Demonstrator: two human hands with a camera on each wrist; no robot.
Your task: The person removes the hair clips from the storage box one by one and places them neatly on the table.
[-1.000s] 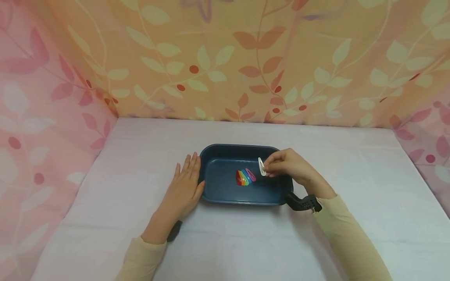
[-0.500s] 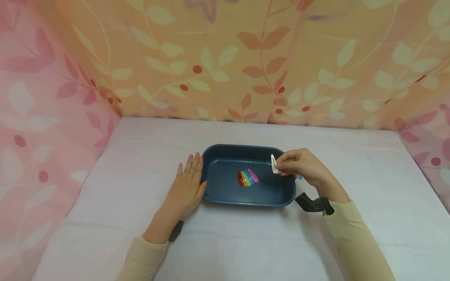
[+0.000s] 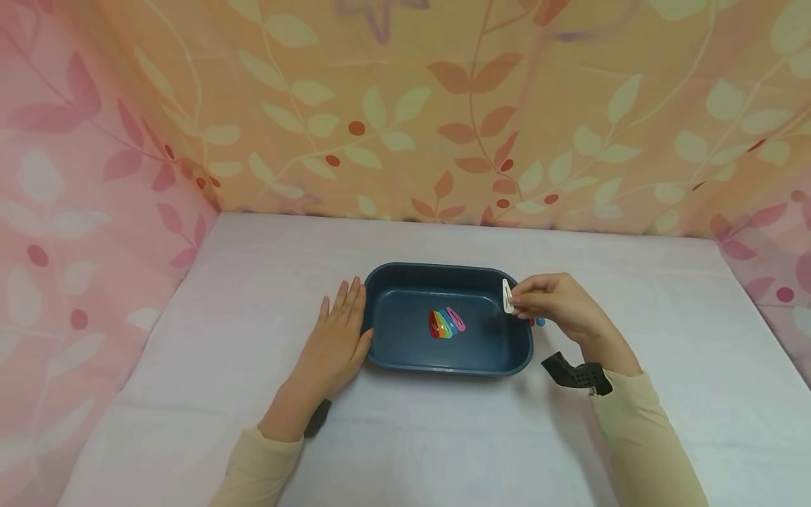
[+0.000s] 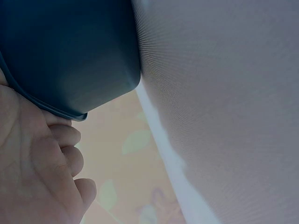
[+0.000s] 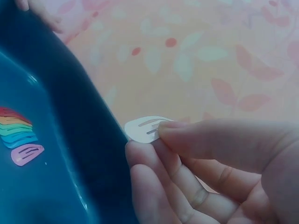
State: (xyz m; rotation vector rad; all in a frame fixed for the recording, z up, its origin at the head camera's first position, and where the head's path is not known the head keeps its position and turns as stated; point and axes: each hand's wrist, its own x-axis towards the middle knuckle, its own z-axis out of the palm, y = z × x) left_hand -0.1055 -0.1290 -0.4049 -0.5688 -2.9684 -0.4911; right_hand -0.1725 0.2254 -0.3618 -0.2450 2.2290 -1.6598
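Observation:
A white snap hair clip is pinched between the thumb and fingers of my right hand, above the right rim of a dark blue tray. The right wrist view shows the white clip close up, its slotted face visible. On the tray floor lies a fanned row of hair clips in red, orange, yellow, green and blue, with a pink clip at its right end. My left hand has its fingers straight and rests against the tray's left side; the left wrist view shows the fingers touching the tray rim.
Red and blue small pieces show just outside the tray's right side, partly hidden by my right hand. A white cloth covers the table. Patterned curtains stand behind and at both sides.
My right hand has moved right with the white clip, from over the tray's inside to its right rim. The red and blue pieces outside have come into view. My left hand stays against the tray.

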